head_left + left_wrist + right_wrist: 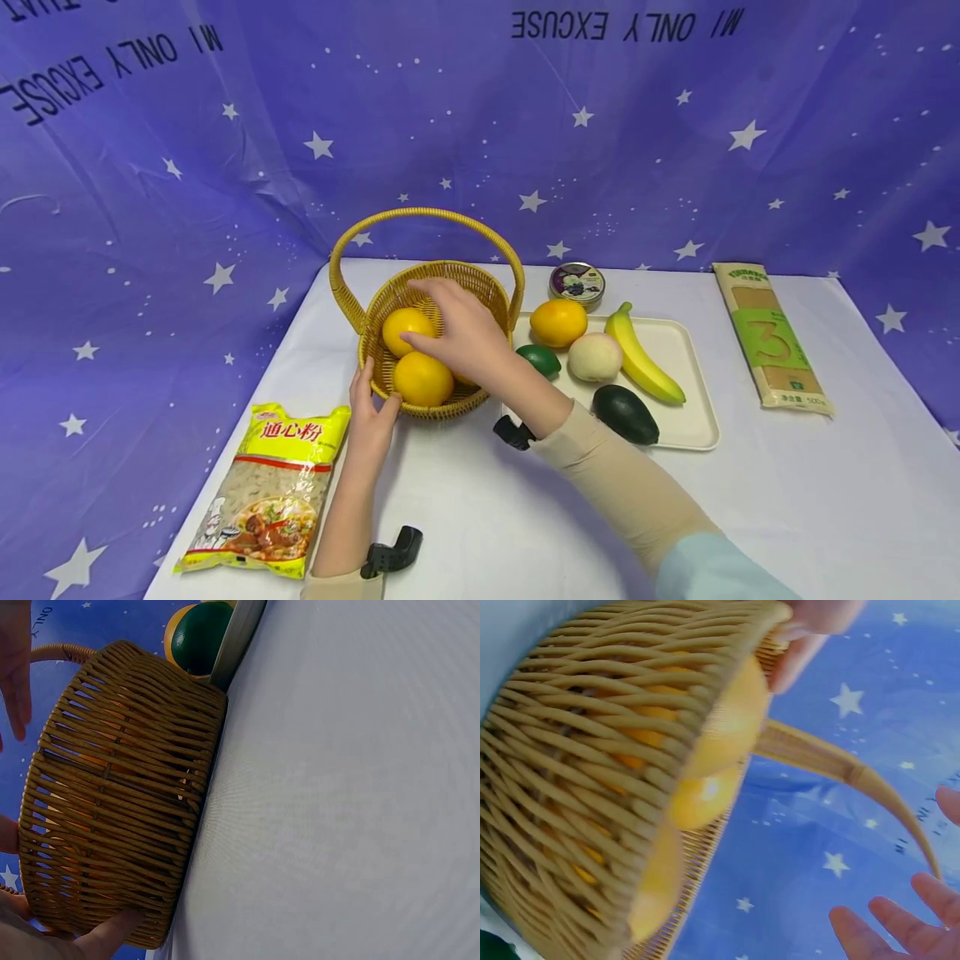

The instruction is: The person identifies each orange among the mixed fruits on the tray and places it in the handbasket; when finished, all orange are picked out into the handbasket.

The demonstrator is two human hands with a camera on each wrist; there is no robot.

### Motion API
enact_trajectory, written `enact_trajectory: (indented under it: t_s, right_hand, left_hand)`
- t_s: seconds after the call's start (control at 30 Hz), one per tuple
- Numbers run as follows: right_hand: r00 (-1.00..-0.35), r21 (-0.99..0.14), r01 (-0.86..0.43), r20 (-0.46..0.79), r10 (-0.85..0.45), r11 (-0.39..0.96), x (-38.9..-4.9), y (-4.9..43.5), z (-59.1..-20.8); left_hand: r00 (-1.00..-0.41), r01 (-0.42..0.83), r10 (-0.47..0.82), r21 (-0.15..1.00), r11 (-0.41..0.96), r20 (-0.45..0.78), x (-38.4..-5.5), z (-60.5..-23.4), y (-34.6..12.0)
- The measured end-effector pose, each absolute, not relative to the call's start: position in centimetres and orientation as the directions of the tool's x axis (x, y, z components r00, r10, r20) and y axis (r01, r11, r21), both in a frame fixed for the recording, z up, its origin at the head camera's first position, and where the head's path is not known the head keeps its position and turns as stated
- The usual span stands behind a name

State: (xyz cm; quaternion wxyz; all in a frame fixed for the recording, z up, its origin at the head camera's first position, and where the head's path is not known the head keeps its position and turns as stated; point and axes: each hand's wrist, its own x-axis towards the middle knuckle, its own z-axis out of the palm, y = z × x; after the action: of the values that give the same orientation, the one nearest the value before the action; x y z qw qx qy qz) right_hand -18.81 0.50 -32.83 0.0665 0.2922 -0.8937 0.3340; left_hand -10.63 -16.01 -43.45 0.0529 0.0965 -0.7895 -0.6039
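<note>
A wicker basket (480, 279) with a tall arched handle stands on the table, holding yellow-orange round fruits (423, 380). Two of them show well in the head view; another is mostly covered by my right hand (468, 333). That hand hovers over the basket with its fingers spread, and nothing is seen in its grasp. At the basket's near left rim, my left hand (371, 421) grips the wicker. In the left wrist view its thumb (112, 934) presses against the woven side. The right wrist view shows the round fruits (731, 720) inside the rim.
Right of the basket, a cream tray (693, 400) bears a yellow-orange fruit (558, 322), green fruit (540, 361), peach (595, 357), banana (645, 358) and avocado (625, 414). A round tin (577, 284) stands behind. Pasta bags (270, 492) and noodles (772, 337) flank them.
</note>
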Motion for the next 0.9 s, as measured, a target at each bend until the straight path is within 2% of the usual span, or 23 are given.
enact_trajectory:
  t_s: [0.47,0.6,0.77,0.9]
  right_hand:
    - [-0.793,-0.591,-0.608,0.483,-0.372,0.53,-15.5,6.1,-30.6]
    - [-0.83,-0.644,-0.554,0.473,-0.294,0.527,-15.7,7.8,-30.2]
    - [-0.906,-0.749,-0.417,0.387,-0.172,0.515,-17.0,9.8,-30.3]
    - [-0.939,-0.776,-0.322,0.334,-0.08,0.542,-18.3,11.4,-31.2]
  left_hand:
    - [-0.977,-0.09,-0.208,0.968,0.233,-0.041,-10.6,-43.6,-16.2]
    - [-0.976,-0.097,-0.214,0.964,0.246,-0.044,-10.5,-43.5,-16.3]
    - [-0.975,-0.094,-0.216,0.967,0.237,-0.041,-10.7,-43.6,-16.2]
    - [-0.977,-0.088,-0.212,0.967,0.238,-0.037,-10.6,-43.4,-16.0]
